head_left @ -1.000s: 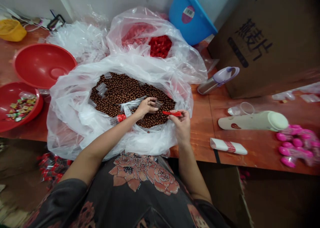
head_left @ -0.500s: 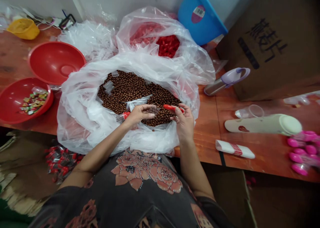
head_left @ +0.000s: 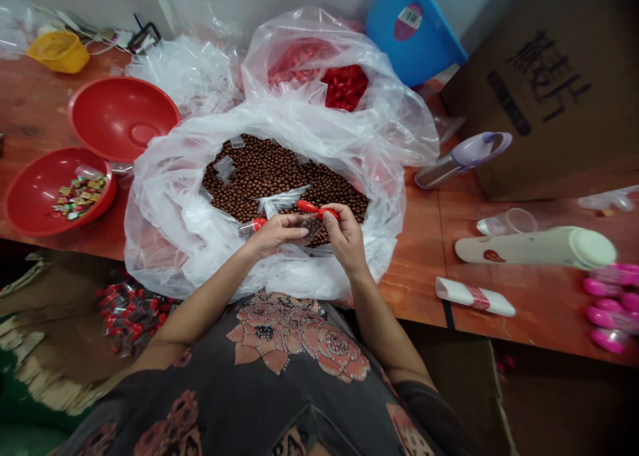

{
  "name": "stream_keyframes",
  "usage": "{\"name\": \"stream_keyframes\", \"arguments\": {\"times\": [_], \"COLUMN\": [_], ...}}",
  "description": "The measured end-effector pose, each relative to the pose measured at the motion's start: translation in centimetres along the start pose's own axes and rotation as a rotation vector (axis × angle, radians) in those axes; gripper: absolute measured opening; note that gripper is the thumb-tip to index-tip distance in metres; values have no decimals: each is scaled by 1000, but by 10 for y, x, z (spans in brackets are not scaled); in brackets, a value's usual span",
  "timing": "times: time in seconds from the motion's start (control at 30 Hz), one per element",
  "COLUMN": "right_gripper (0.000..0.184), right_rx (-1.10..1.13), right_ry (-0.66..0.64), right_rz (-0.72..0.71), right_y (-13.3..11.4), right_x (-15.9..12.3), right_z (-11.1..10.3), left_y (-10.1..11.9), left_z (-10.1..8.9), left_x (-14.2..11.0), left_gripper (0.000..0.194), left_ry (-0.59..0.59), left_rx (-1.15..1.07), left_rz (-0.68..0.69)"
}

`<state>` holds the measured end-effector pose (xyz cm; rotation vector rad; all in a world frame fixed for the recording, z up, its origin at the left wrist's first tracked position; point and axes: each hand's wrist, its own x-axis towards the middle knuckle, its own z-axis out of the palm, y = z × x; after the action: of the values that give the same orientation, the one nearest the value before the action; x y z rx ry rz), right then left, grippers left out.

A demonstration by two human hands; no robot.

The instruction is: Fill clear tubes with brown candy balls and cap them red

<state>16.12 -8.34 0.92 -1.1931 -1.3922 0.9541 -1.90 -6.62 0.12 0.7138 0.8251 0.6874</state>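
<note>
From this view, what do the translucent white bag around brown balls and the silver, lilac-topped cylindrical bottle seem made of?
White bag: likely thin plastic film, glossy along creases. Silver bottle: probably metal, from its sheen; lilac top, smooth, perhaps plastic.

Brought right hand [head_left: 345, 235] leftward, well in toward left hand [head_left: 274, 235]. Carried red piece [head_left: 306, 206] along, from right side of brown balls [head_left: 254, 176] to just by clear container [head_left: 311, 228]; contact unclear. Drew left hand and container back toward bag's [head_left: 170, 256] near edge. Turned view left, shifting bag and bowls [head_left: 104, 106] rightward in frame. Exposed more torn cardboard [head_left: 54, 389] at lower left. Cut pink caps [head_left: 606, 339] closer to right border.
</note>
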Motion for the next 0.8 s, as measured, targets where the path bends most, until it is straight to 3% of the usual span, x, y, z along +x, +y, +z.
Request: {"name": "stream_keyframes", "arguments": {"times": [0.17, 0.37, 0.47, 0.6, 0.8], "right_gripper": [17, 18, 24, 28, 33], "right_rx": [34, 55, 111, 76, -118], "right_ry": [-4, 104, 47, -75, -96], "right_rz": [29, 87, 134, 60, -110], "right_y": [3, 7, 9, 8, 6], "right_x": [-2, -1, -2, -6, -13], "right_z": [-5, -9, -9, -8, -3], "left_y": [0, 0, 1, 0, -3], "left_z": [-2, -4, 0, 3, 1], "left_x": [-3, -7, -9, -10, -9], "left_gripper": [43, 42, 42, 40, 33], "left_ry": [7, 25, 11, 13, 49], "left_rx": [29, 111, 146, 206, 361], "left_rz": [13, 96, 120, 168, 236]}}
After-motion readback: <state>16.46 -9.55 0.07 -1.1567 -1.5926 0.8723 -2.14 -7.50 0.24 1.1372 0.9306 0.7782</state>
